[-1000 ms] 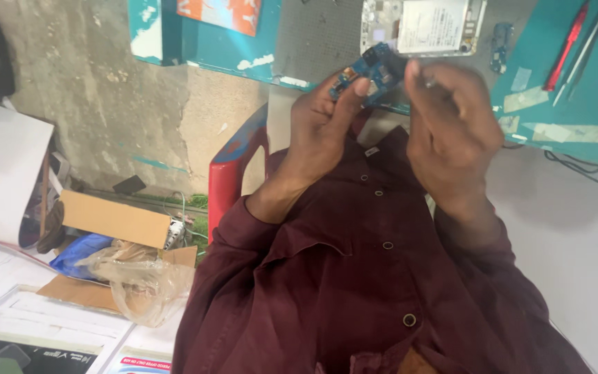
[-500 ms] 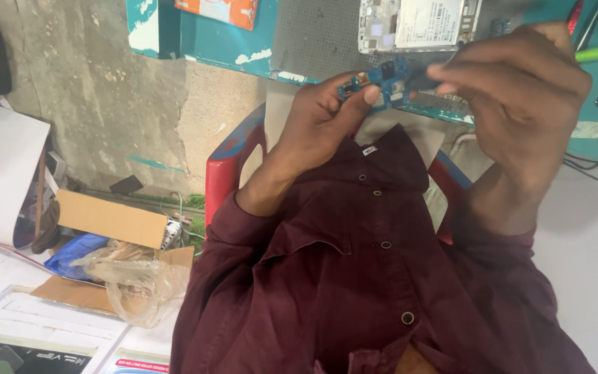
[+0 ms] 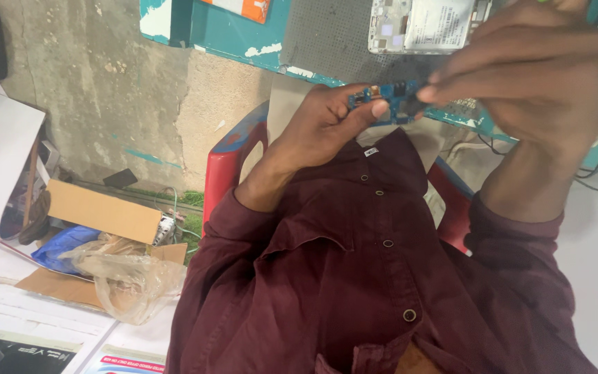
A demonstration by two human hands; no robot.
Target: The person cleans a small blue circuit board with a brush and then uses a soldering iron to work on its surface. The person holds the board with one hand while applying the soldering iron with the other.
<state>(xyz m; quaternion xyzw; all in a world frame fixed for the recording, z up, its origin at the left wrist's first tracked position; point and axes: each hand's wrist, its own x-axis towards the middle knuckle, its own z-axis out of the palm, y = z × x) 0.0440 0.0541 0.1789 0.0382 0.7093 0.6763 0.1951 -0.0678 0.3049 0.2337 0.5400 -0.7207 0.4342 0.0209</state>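
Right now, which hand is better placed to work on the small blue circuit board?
Probably the right hand: its fingertips meet the blue circuit board at its free end, while the left hand pinches and steadies it.

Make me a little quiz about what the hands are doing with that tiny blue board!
1. True or false: the left hand pinches one end of the small blue circuit board.
2. Which hand is higher in the picture: the left or the right hand?
3. What lies on the grey mat beyond the hands? A) an opened phone B) a banana C) a hammer

Key: 1 true; 2 the right hand; 3 A.
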